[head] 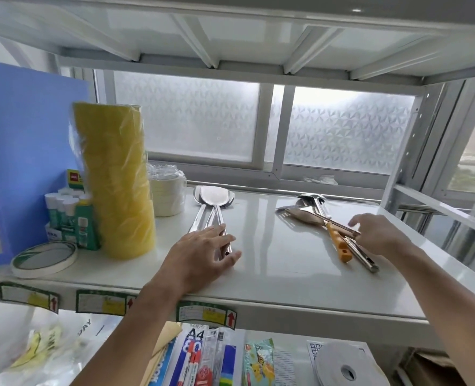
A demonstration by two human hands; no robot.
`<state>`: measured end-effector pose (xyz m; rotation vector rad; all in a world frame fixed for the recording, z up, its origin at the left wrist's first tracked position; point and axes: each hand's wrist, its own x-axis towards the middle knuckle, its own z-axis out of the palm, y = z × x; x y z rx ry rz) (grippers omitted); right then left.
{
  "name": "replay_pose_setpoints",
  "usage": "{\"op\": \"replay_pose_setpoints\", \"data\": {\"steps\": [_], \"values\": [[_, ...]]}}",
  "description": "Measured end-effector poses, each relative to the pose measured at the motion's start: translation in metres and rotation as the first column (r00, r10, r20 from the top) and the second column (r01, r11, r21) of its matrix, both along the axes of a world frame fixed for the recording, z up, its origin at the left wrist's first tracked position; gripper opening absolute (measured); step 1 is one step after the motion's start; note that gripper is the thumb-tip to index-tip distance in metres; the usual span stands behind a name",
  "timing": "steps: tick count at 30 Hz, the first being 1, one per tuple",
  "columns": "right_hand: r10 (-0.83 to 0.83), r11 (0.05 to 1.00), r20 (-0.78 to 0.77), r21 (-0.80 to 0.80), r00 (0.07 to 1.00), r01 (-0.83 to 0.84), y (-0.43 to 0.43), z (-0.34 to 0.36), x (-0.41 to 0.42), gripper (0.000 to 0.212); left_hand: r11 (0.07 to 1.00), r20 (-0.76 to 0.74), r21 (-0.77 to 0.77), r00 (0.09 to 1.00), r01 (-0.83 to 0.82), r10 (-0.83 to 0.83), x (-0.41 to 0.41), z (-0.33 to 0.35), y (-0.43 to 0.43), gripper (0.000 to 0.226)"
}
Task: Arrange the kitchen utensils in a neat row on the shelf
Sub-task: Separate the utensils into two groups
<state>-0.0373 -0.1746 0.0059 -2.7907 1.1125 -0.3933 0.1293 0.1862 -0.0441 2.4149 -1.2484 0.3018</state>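
Observation:
On the white shelf (272, 246), two steel spatulas (212, 200) lie side by side at the left, blades toward the window. My left hand (203, 257) rests flat on their handle ends with straight fingers. To the right, a crossed pile holds a steel ladle (311, 199), a slotted steel turner (295, 214) and an orange-handled tool (339, 243). My right hand (375, 235) lies over the handles of this pile with loosely bent fingers that touch them; no clear grip shows.
A tall yellow wrapped roll stack (116, 179), a tape ring (45, 259), glue sticks (69, 215) and a blue folder (22, 151) crowd the shelf's left. White paper cups (168, 193) stand behind. A shelf post (414, 151) rises at the right. Stationery fills the lower shelf (217, 358).

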Motion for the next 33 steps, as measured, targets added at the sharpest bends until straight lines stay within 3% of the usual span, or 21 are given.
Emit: {"op": "replay_pose_setpoints", "data": {"steps": [4, 9, 13, 18, 21, 25, 27, 30, 33], "values": [[0.104, 0.995, 0.07, 0.003, 0.992, -0.104, -0.006, -0.001, -0.008, 0.018, 1.0, -0.011, -0.012, 1.0, -0.001, 0.0, 0.0, 0.0, 0.001, 0.059], [0.178, 0.981, 0.24, 0.027, 0.954, -0.19, -0.013, 0.002, -0.022, 0.018, 1.0, -0.014, -0.021, 1.0, 0.005, -0.005, -0.001, 0.002, 0.001, 0.057], [0.044, 0.991, 0.367, 0.104, 0.929, -0.088, -0.024, 0.006, -0.037, 0.015, 0.999, -0.022, -0.038, 1.0, -0.008, 0.007, -0.002, 0.002, 0.002, 0.053], [-0.187, 0.982, 0.239, 0.031, 0.953, 0.185, -0.046, -0.012, -0.053, 0.015, 0.999, -0.024, -0.045, 1.0, -0.009, 0.008, -0.003, 0.003, 0.003, 0.052], [-0.241, 0.971, 0.2, 0.064, 0.95, 0.232, -0.048, -0.022, -0.056, 0.016, 0.999, -0.027, -0.042, 1.0, -0.01, 0.009, -0.003, 0.003, 0.002, 0.052], [-0.285, 0.958, 0.148, 0.044, 0.947, 0.282, -0.036, -0.018, -0.053, 0.036, 0.999, -0.032, -0.045, 0.999, -0.007, 0.006, -0.003, 0.003, 0.003, 0.052], [-0.237, 0.968, 0.227, -0.034, 0.945, 0.25, -0.023, -0.008, -0.045, 0.039, 0.999, -0.037, -0.048, 0.999, -0.008, 0.006, -0.003, 0.002, 0.003, 0.052], [0.003, 0.994, 0.357, -0.106, 0.934, 0.037, 0.003, 0.006, -0.026, 0.03, 0.999, -0.04, -0.046, 0.999, -0.012, 0.01, -0.003, 0.002, 0.003, 0.052], [0.086, 0.996, 0.214, -0.012, 0.973, -0.085, 0.033, 0.01, -0.006, 0.031, 0.999, -0.036, -0.039, 0.999, -0.013, 0.011, -0.003, 0.004, 0.001, 0.051]]}}
